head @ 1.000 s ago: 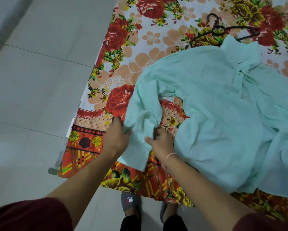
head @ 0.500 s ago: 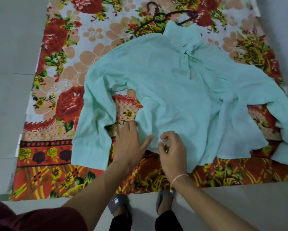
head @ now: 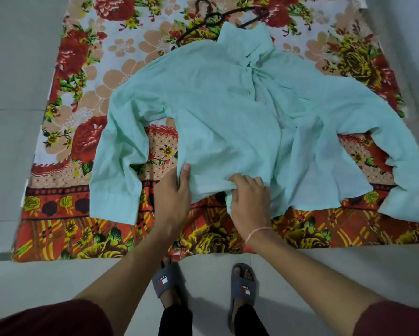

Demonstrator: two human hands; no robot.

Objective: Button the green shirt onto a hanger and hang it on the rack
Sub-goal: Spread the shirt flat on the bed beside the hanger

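The pale green shirt (head: 228,112) lies spread on a floral cloth, collar at the far end, sleeves out to both sides. A black hanger (head: 213,19) lies on the cloth just beyond the collar, partly under it. My left hand (head: 173,200) grips the shirt's near hem at its left corner, thumb on top of the fabric. My right hand (head: 248,202) pinches a bunched fold of the same hem a little to the right. The rack is out of view.
The red and yellow floral cloth (head: 82,132) covers the pale tiled floor (head: 16,69). My feet in grey slippers (head: 167,281) stand at the cloth's near edge. Bare tiles lie to the left and right of the cloth.
My hands left the left sleeve and moved right to the shirt's bottom hem, where both now hold fabric. The view shifted right, bringing the whole shirt into frame.
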